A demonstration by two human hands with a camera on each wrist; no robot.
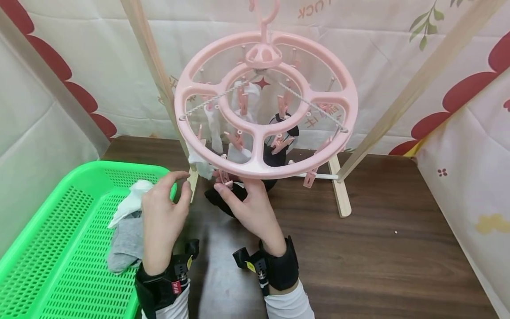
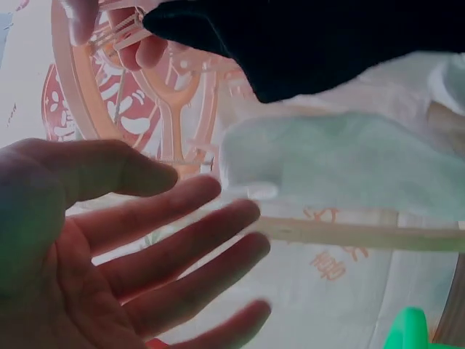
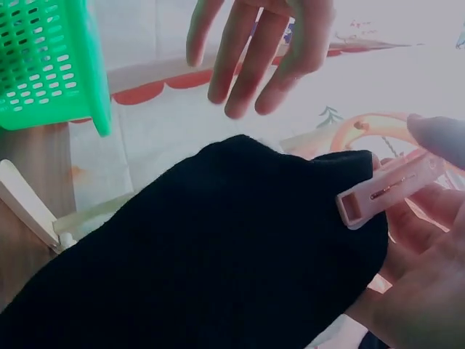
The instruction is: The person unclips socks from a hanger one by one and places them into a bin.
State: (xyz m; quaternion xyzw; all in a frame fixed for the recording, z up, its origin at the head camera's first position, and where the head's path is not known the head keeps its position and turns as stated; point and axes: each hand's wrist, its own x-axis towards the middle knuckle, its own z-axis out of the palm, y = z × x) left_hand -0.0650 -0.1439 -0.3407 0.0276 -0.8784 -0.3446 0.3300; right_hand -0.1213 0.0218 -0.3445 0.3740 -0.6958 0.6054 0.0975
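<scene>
My right hand (image 1: 255, 208) is at the near-left rim of a round pink hanging dryer (image 1: 259, 166), pinching a pink clothespin (image 3: 389, 190) between thumb and fingers. A black sock (image 3: 196, 233) hangs from that clothespin, its edge in the clip's jaws. To the left, my left hand (image 1: 165, 217) is held in the air with nothing in it, thumb and fingers spread apart. In the left wrist view its fingers are loosely extended, below the black sock (image 2: 312, 51) and beside a pale hanging sock (image 2: 327, 156).
A green basket (image 1: 103, 165) on the left holds a white cloth (image 1: 133, 201) and a grey cloth (image 1: 126, 243). Wooden legs (image 1: 338, 190) support the stand around the dryer. Other light and dark pieces hang from its clips, over a brown table (image 1: 398, 266).
</scene>
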